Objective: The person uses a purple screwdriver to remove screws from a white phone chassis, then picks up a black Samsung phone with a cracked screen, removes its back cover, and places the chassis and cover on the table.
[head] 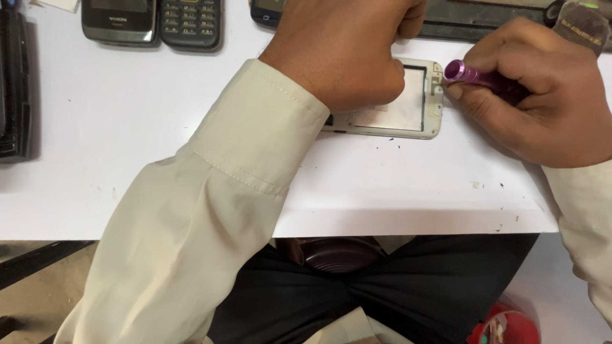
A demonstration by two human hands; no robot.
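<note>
— What's the person got there on the white worktop (127,127)?

— A pale phone frame (408,105), stripped, lying flat near the far middle of the worktop. The left hand (344,48) is balled into a fist on top of its left part, pressing it down, fingers curled together.

— And the other one?

— The right hand (535,89) is clamped around a purple metal tool (475,75), like a small screwdriver handle. Its round end sits right at the frame's right edge, touching or just short of it; I can't tell which from here.

— Anything else lying about?

— Two dark keypad phones (153,22) side by side at the far left edge, well apart from the frame. A black device (16,83) lies along the left border. A cream sleeve (210,191) crosses the near edge of the worktop.
</note>
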